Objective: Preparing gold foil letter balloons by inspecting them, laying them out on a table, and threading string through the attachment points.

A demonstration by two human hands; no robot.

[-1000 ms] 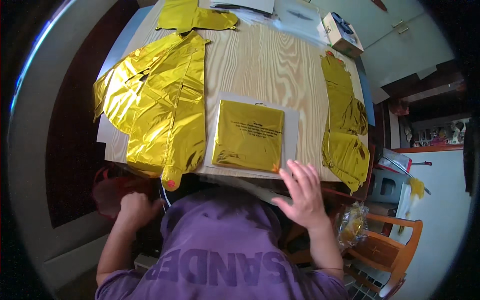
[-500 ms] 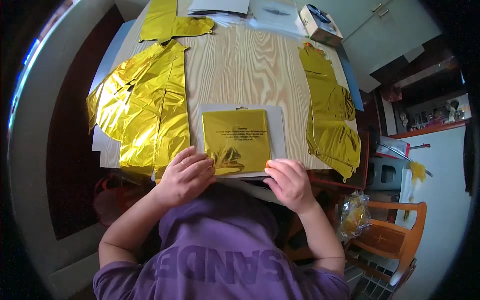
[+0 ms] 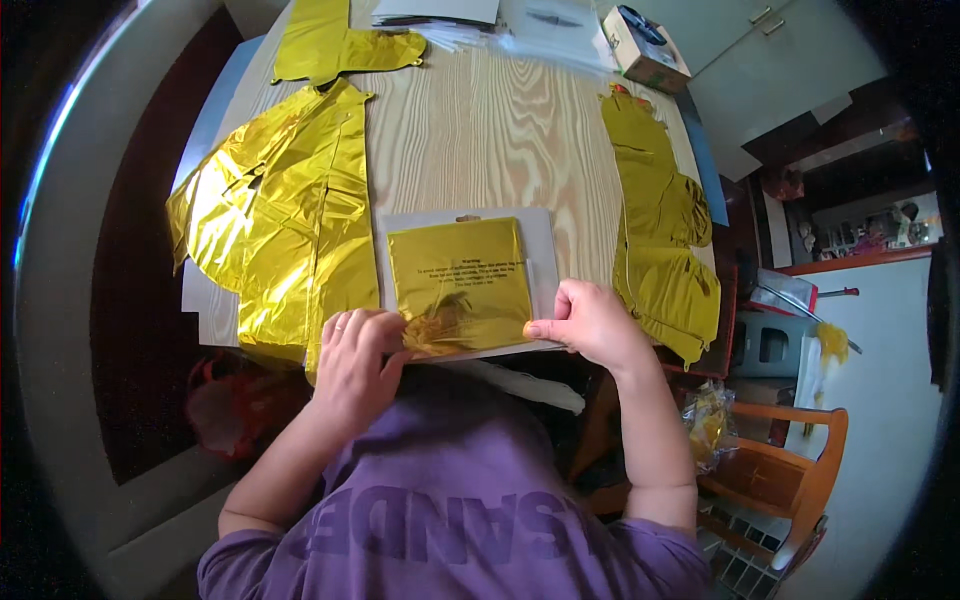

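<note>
- Here's the gold foil packet (image 3: pixel 460 275), lying flat in front of you near the table's (image 3: pixel 480 140) close edge, and the pale card (image 3: pixel 542 255) is showing beneath it on the far and right sides.
- Your right hand (image 3: pixel 590 325) is working at the packet's near right corner: the thumb is pressing on top, the other fingers are curling in towards the edge, and it's looking like a nearly closed pinch on that corner.
- Your left hand (image 3: pixel 358 360) is sitting at the near left corner, half open, fingers bending over the edge; whether it's gripping or only resting there, you cannot tell from this view.
- The foil is wrinkling and catching light beside your left fingers, so it's probably behaving as something thin, soft and very light.
- That shiny surface is likely being slippery, and a hard nail could be creasing or tearing it.
- The card is looking stiffer, so it's probably giving the best support: thumbs on top, fingers underneath, one near corner each.
- Loose foil is flanking you, the crumpled left piece (image 3: pixel 290 220) and the narrower right piece (image 3: pixel 660 220), both lying apart from the packet.
</note>
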